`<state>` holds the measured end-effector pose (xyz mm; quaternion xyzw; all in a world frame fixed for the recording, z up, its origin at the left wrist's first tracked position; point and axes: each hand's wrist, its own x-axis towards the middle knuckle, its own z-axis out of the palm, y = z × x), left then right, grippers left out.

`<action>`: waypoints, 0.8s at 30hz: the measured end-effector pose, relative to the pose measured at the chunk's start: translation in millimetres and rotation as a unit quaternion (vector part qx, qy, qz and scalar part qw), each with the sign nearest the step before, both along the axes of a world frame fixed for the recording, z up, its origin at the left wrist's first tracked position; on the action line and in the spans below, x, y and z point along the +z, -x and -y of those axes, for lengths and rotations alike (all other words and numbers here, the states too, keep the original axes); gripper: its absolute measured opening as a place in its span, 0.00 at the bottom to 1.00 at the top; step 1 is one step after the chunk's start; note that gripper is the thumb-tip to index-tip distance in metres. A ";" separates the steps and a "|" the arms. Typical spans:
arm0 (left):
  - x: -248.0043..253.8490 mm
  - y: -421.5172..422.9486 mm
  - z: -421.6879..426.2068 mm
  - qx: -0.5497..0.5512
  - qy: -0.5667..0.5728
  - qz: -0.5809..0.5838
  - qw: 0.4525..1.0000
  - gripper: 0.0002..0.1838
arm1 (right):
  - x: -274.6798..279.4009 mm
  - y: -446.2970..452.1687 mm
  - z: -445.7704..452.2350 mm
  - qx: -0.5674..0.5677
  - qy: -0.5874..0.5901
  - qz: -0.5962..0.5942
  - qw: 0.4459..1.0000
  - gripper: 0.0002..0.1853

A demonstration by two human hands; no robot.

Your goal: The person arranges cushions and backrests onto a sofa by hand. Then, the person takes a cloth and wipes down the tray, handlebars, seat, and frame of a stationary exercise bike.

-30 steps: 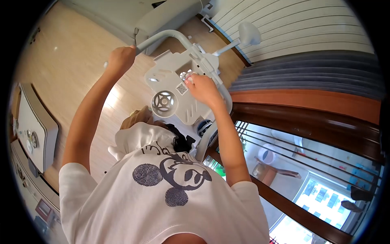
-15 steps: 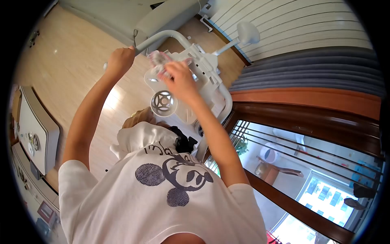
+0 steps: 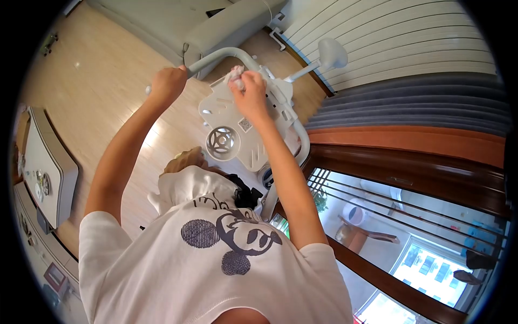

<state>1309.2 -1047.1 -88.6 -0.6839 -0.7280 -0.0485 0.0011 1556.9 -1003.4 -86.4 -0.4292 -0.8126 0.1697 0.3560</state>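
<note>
My left hand [image 3: 168, 85] is wrapped round the end of a curved grey tube [image 3: 220, 54] at the upper left of a white frame. At the top edge of a white plastic tray [image 3: 221, 103] is my right hand [image 3: 250, 92], its fingers closed on a crumpled pinkish-white cloth [image 3: 236, 77]. The tray has a round cup holder [image 3: 223, 142] with a spoked bottom, slots and a small printed square code. Part of the tray's right side is hidden behind my right hand and forearm.
A grey sofa [image 3: 226, 27] stands beyond the frame. To the right are a white paddle-shaped part [image 3: 332, 53] on an arm, a pleated grey curtain [image 3: 410, 100] and a dark wooden rail [image 3: 404, 167]. At the left stands a white cabinet [image 3: 51, 167].
My right hand has moved from the tray's middle, over its left part, to its top edge, with the cloth. My left hand has kept its hold on the tube. The view has shifted slightly.
</note>
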 end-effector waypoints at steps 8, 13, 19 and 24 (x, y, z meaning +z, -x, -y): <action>-4.2 1.1 -0.2 -0.008 0.004 0.002 1.000 0.06 | -4.9 3.5 -5.8 0.041 0.034 0.020 0.998 0.14; -12.2 4.8 -3.1 -0.004 -0.005 0.005 1.000 0.06 | 1.7 8.7 20.3 0.144 -0.040 0.016 0.989 0.11; -14.1 4.0 1.5 -0.008 -0.006 0.010 1.000 0.05 | 4.5 -7.0 6.8 0.046 0.079 0.013 0.996 0.09; -16.5 6.3 -0.7 -0.016 -0.007 0.022 1.000 0.06 | 42.4 5.6 68.7 0.214 0.033 0.019 0.976 0.13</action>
